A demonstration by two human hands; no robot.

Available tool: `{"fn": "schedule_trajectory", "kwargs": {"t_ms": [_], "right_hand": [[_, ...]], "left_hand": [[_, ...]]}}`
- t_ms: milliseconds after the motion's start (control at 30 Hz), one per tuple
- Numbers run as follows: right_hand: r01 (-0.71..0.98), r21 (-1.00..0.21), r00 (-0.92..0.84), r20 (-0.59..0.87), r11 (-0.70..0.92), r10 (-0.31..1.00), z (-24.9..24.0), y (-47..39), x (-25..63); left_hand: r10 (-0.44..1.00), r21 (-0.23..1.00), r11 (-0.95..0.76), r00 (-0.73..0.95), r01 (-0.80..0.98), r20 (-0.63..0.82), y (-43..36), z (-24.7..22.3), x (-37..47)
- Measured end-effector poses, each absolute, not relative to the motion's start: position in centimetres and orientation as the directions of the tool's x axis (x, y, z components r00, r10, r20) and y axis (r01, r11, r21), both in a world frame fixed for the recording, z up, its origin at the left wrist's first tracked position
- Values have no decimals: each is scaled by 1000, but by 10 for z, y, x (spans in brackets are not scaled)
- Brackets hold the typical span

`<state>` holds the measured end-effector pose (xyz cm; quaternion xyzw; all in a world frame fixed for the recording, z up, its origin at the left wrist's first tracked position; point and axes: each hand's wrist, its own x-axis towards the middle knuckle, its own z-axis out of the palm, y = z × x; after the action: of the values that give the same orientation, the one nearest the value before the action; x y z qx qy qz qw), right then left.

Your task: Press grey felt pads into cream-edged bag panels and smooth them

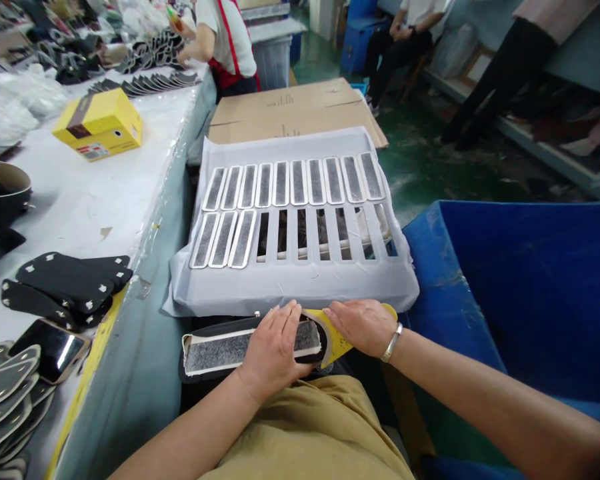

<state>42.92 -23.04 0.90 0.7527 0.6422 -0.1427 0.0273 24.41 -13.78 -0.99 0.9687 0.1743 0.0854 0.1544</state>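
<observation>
Just before the near edge of a pale slotted tray [300,288], a person bears down on a grey strip [215,353] set on a black piece [220,327].

The left hand [275,341] lies across the strip; the right hand [363,327] covers a yellow piece [334,343] at its right end. Whether either grips underneath cannot be told. White-edged panels [299,182] fill the tray's far row; three stand left in the near row, beside open slots. Work appears partway, this strip's right end seemingly unfinished.
</observation>
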Motion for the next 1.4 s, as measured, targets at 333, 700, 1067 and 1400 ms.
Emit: {"fn": "schedule_trajectory", "kwargs": {"t_ms": [333,700,1067,1400], "right_hand": [[940,-24,-339,-157,340,928,11,-177,462],[864,-79,-503,-127,497,855,1,-168,476],[898,-100,-436,-78,428,897,-11,-184,478],[976,-113,-198,-105,187,974,-4,-222,459]], "left_hand": [[396,293,-884,917,365,53,-140,-7,249],[405,315,-876,912,364,72,-142,-11,248],[357,297,-900,930,318,85,-147,-10,251],[304,291,-918,949,269,82,-149,-10,254]]}}
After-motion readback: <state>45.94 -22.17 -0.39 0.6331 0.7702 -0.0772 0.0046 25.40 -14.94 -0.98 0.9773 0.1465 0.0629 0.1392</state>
